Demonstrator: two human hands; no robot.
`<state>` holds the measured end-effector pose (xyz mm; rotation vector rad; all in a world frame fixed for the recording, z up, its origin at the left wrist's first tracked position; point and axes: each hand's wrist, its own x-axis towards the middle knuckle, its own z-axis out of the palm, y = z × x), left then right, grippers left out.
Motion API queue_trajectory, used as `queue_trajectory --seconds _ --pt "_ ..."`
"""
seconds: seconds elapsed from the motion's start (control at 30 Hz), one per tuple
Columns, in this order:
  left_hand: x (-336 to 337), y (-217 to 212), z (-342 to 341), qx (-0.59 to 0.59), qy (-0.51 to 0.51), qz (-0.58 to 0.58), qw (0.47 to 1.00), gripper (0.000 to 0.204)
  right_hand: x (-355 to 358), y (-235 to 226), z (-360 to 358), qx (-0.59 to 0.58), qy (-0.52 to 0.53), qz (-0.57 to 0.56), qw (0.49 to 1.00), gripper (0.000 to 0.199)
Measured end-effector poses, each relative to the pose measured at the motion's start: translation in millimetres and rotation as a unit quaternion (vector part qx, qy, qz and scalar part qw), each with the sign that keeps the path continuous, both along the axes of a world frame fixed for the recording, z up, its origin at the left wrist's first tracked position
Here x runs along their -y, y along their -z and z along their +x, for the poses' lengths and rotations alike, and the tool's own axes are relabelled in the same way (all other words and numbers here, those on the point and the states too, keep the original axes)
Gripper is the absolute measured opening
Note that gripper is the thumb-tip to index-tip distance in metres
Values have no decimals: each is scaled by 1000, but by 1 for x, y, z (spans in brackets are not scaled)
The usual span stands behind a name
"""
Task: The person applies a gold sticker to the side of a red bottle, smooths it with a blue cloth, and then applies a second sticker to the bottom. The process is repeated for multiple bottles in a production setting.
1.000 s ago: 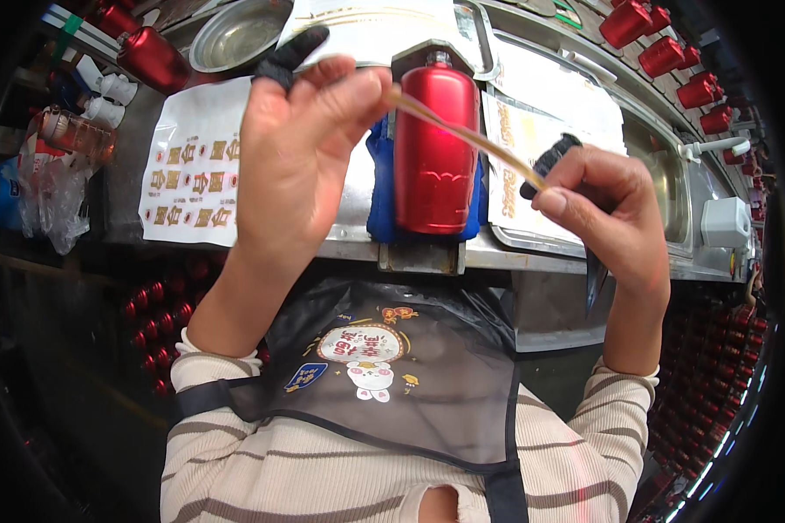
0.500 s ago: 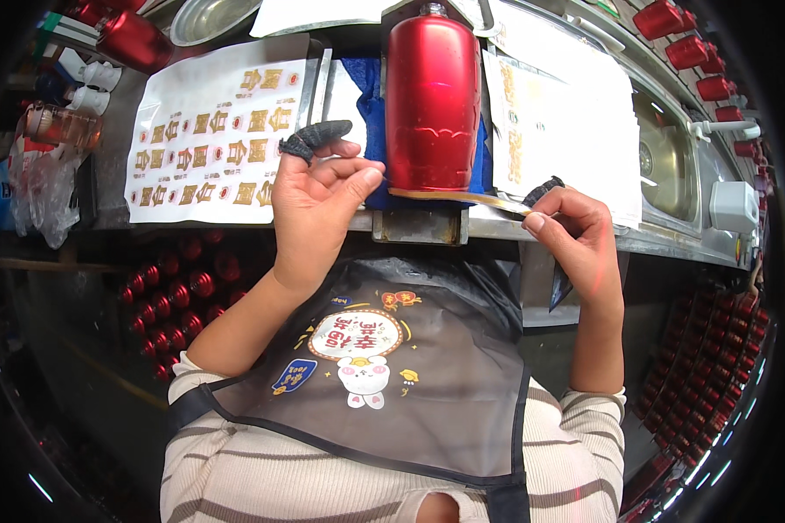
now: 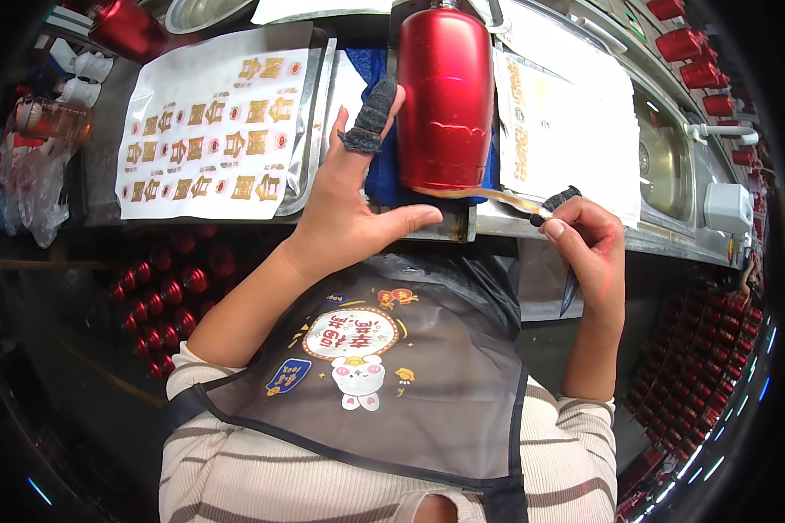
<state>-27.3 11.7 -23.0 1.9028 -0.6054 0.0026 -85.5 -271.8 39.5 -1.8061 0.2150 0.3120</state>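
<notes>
A glossy red bottle [image 3: 446,96] lies on a blue cloth [image 3: 384,179], its neck pointing away from me. Round its near end runs a thin gold strip [image 3: 488,193], whose free end stretches right to my right hand [image 3: 590,240]. Thumb and forefinger of that hand are pinched on the strip. A dark pointed tool [image 3: 570,292] sticks out below the same hand; its kind I cannot make out. My left hand [image 3: 349,196] is open at the bottle's left side, thumb stretched below the near end. A dark fabric finger sleeve [image 3: 373,116] covers its forefinger.
Left of the bottle lies a sheet of gold and red decals [image 3: 209,131]; white decal sheets [image 3: 576,131] are stacked on the right. Beyond them is a metal sink [image 3: 663,166]. Many red bottles [image 3: 685,383] stand low on the right, and more [image 3: 170,296] low on the left.
My left hand has moved from the strip's left side up along the bottle, and its fingers have spread. My right hand keeps its pinch, slightly lower and further right.
</notes>
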Motion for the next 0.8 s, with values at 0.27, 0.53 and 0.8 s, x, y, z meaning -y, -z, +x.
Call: queue_trajectory --seconds 0.27,0.53,0.8 --pt "13 17 1 -75 19 -125 989 88 3 -1 -8 46 19 -10 999 9" --pt "19 17 0 -108 -10 -190 976 80 6 13 -6 44 30 -8 999 10" --pt "13 22 -1 -72 12 -164 984 79 3 14 -7 53 34 9 998 10"
